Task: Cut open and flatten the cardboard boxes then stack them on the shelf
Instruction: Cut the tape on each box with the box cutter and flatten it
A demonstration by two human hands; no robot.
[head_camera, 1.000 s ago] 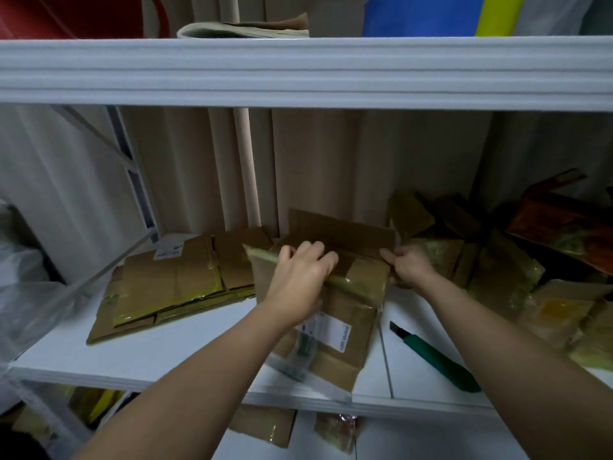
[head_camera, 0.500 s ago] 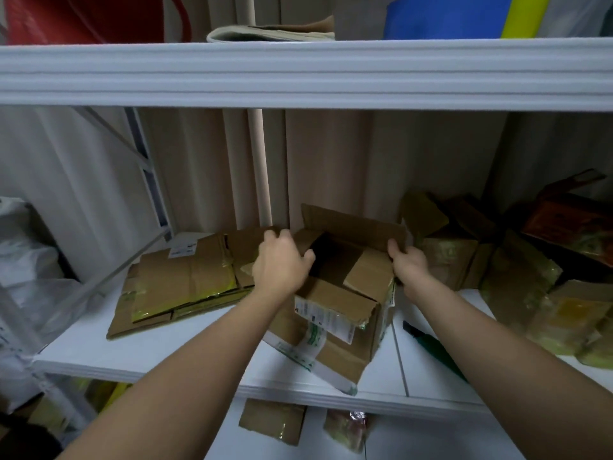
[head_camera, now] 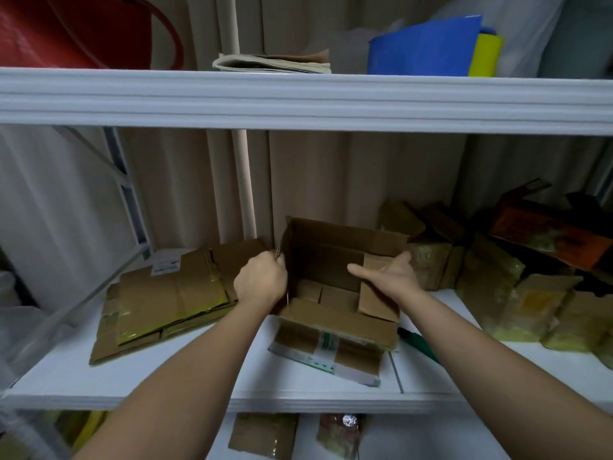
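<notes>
Gripping the open box [head_camera: 335, 260], left hand [head_camera: 260, 282].

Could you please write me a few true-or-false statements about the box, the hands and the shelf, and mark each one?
1. The box is open at the top. True.
2. The left hand grips the box's left wall. True.
3. The right hand holds the knife. False: the knife lies on the shelf; the hand is open at the box's right side.
4. The flattened stack lies right of the box. False: it lies left.
</notes>
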